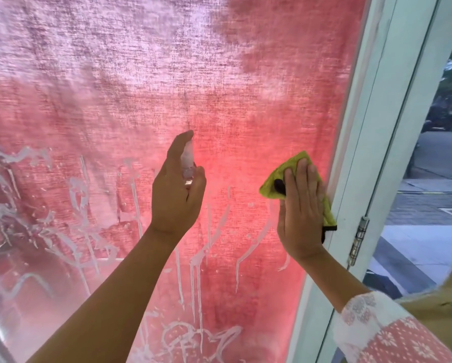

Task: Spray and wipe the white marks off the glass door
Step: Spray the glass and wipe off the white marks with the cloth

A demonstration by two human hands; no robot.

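The glass door (246,113) fills the view, with a red curtain behind it. White marks (36,218) with runny drips cover its left and lower parts. My left hand (176,189) grips a small clear spray bottle (187,161), index finger on its top, nozzle toward the glass. My right hand (300,205) presses a yellow-green cloth (277,179) flat on the glass near the right frame, above some marks.
The white door frame (371,153) runs down the right side with a metal hinge (358,239). Beyond it lie a pavement, a street and a parked dark vehicle (442,119). A lace-trimmed sleeve (376,326) covers my right forearm.
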